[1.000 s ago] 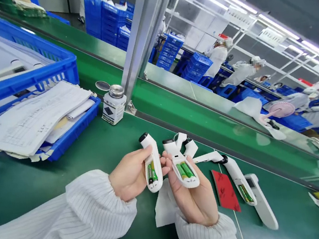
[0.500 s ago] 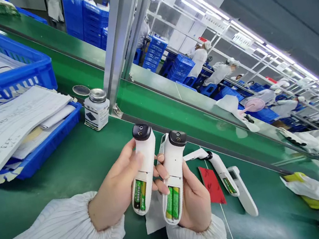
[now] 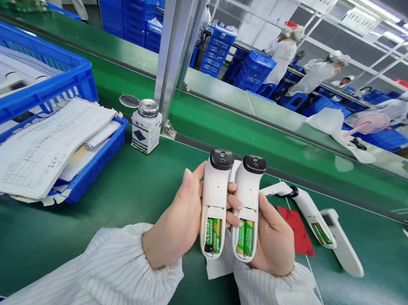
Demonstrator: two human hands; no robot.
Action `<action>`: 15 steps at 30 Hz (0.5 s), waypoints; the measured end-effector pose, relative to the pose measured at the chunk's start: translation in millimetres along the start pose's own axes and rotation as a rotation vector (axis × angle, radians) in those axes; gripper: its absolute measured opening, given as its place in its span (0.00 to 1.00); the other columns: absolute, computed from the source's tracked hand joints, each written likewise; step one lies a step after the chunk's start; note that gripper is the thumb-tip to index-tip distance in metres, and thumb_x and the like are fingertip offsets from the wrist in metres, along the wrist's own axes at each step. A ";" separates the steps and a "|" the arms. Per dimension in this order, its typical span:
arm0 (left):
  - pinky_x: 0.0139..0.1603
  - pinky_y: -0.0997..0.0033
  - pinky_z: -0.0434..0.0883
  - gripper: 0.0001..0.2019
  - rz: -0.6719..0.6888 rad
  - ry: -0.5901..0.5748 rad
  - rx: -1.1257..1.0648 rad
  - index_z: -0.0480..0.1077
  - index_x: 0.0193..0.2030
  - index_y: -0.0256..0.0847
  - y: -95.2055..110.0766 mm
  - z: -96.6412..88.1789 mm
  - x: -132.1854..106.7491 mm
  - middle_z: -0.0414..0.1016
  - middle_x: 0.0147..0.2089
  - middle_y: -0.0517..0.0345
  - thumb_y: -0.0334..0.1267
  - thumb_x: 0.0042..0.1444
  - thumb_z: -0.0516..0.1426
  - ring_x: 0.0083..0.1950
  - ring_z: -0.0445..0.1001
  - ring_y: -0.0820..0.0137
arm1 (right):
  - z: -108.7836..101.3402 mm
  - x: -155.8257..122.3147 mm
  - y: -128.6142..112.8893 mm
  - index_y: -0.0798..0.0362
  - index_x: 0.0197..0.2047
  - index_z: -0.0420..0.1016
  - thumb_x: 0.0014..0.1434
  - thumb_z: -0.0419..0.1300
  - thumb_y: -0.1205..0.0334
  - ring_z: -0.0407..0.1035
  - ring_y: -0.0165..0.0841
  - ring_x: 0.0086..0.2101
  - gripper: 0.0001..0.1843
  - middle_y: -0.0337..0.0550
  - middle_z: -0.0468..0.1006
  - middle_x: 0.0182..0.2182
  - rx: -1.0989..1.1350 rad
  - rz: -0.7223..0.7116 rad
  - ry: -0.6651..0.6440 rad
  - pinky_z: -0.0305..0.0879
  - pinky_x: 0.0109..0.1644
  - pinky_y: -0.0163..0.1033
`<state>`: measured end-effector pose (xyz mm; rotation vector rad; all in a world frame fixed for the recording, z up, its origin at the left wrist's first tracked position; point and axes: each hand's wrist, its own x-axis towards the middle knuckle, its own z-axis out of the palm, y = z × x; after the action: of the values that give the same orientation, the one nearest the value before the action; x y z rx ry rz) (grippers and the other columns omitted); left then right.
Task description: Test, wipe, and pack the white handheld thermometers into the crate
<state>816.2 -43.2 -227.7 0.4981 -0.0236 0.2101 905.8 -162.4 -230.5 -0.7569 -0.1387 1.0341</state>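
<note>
Green batteries (image 3: 211,236) are seated in the open compartments of two white handheld devices (image 3: 215,197) (black-capped at the top). One is gripped by the left hand (image 3: 178,228), the other by the right hand (image 3: 274,237), both closed, over the green conveyor belt (image 3: 84,231); a third device (image 3: 312,217) is laid at 2 o'clock.
</note>
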 end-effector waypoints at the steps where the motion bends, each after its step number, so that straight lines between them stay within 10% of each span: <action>1: 0.51 0.57 0.70 0.31 -0.002 0.006 0.008 0.58 0.62 0.43 0.3 0.9 -0.4 0.69 0.53 0.46 0.61 0.61 0.44 0.48 0.73 0.60 | 0.4 0.1 0.5 0.57 0.45 0.71 0.65 0.46 0.53 0.56 0.26 0.25 0.19 0.37 0.59 0.29 -0.007 -0.001 0.008 0.64 0.32 0.34; 15: 0.48 0.62 0.71 0.34 0.032 -0.030 0.091 0.51 0.67 0.44 -7.7 -1.2 -2.5 0.68 0.55 0.46 0.61 0.60 0.45 0.44 0.73 0.63 | -2.4 0.6 2.6 0.56 0.46 0.72 0.66 0.42 0.48 0.58 0.27 0.24 0.24 0.39 0.64 0.28 -0.089 -0.051 -0.022 0.59 0.33 0.36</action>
<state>815.3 -49.7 -232.6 0.5918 -0.0515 0.2361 905.3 -162.4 -234.0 -0.8191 -0.2233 0.9935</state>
